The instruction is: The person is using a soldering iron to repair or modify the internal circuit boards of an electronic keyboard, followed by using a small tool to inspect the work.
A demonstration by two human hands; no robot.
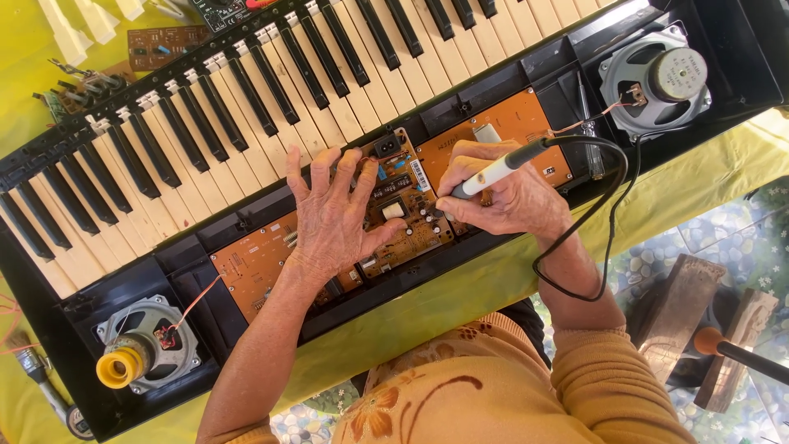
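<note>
An opened electronic keyboard [246, 107] lies on a yellow cloth, its brown circuit boards [411, 222] exposed along the near side. My left hand [333, 215] rests flat on the boards, fingers spread, holding nothing. My right hand [505, 197] grips a white and black soldering iron [493, 171] like a pen, its tip down at the middle board near small capacitors. The iron's black cord [612, 205] loops off the table edge past my wrist.
A speaker [148, 341] with a yellow spool on it sits at the left end, another speaker [657, 78] at the right end. Loose white keys [78, 20] and small circuit boards [164, 45] lie beyond the keyboard. Wooden blocks [686, 316] stand on the floor at right.
</note>
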